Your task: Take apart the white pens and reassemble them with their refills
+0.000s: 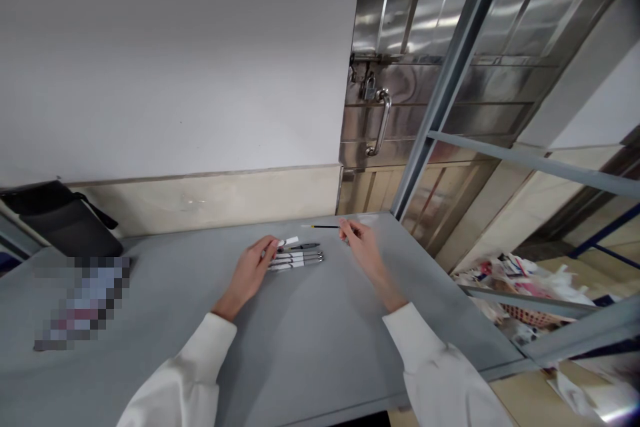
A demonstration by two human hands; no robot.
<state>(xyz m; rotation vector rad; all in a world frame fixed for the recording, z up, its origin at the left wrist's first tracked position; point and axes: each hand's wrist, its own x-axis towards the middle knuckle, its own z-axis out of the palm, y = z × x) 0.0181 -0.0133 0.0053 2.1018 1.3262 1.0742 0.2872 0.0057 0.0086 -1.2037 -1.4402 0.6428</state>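
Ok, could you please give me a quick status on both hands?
Left hand rests on pens. Right hand pinches thin refill. Grey table, nothing between.

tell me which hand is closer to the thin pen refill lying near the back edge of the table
Right. The right hand has its fingertips at the pen refill's end; the left hand rests farther away on the row of pens.

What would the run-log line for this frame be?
left hand: fingertips on row of pens | right hand: pinching thin refill | surface: grey table | back left: black bag
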